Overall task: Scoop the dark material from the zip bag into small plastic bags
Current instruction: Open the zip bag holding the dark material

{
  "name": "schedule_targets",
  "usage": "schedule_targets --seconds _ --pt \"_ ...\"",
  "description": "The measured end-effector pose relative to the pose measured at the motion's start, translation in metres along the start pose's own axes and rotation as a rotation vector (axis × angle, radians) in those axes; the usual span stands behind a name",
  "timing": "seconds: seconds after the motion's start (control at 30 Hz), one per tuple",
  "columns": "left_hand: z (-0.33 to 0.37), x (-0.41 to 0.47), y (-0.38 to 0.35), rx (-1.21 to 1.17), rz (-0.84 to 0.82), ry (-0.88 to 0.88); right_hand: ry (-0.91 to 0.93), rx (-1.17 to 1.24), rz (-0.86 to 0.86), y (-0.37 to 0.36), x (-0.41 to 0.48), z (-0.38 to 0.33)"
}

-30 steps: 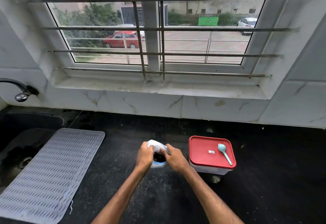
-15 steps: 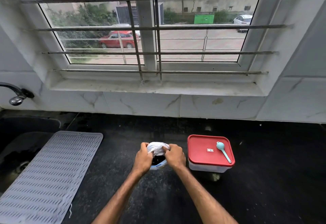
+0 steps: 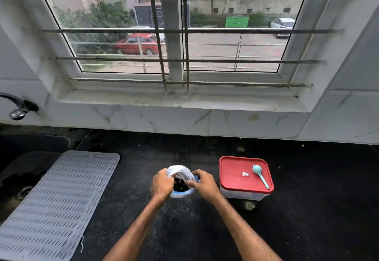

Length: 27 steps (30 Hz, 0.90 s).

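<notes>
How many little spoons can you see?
1. The blue spoon lies on the red lid of the box, right of the bag. More could hide inside the shut box.

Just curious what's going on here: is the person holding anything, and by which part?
Yes: the zip bag. The left hand and the right hand each grip its plastic near the open top, on opposite sides.

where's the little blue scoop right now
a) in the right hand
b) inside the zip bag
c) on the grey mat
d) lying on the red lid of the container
d: the scoop lies on the red lid of the container, while both hands, left hand and right hand, hold the zip bag.
</notes>
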<state>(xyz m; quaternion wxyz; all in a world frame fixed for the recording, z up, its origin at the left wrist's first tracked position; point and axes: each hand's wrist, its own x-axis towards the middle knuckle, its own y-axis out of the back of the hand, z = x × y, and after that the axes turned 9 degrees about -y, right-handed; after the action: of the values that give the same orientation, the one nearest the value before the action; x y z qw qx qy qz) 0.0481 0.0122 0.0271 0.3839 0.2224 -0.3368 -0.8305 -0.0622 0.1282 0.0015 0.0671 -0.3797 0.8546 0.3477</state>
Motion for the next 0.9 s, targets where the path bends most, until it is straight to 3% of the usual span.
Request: schedule_targets --seconds 0.2,0.43,0.6,0.7,0.9 --pt "0.01 0.004 -0.01 -0.117 -0.026 -0.005 -0.067 -0.114 0.071 0.002 0.0 -0.003" --pt "0.003 0.01 -0.012 -0.005 -0.076 -0.135 -0.132 -0.072 0.183 0.0 0.003 -0.007" --pt "-0.013 0.015 -0.013 -0.285 -0.229 -0.07 -0.16 -0.018 0.131 -0.004 0.007 -0.006" --pt "-0.019 0.017 -0.011 -0.293 -0.111 -0.079 -0.167 0.073 0.115 -0.008 0.008 -0.005" --pt "-0.022 0.011 -0.005 0.045 0.182 -0.178 -0.065 0.04 0.224 -0.018 0.005 -0.01"
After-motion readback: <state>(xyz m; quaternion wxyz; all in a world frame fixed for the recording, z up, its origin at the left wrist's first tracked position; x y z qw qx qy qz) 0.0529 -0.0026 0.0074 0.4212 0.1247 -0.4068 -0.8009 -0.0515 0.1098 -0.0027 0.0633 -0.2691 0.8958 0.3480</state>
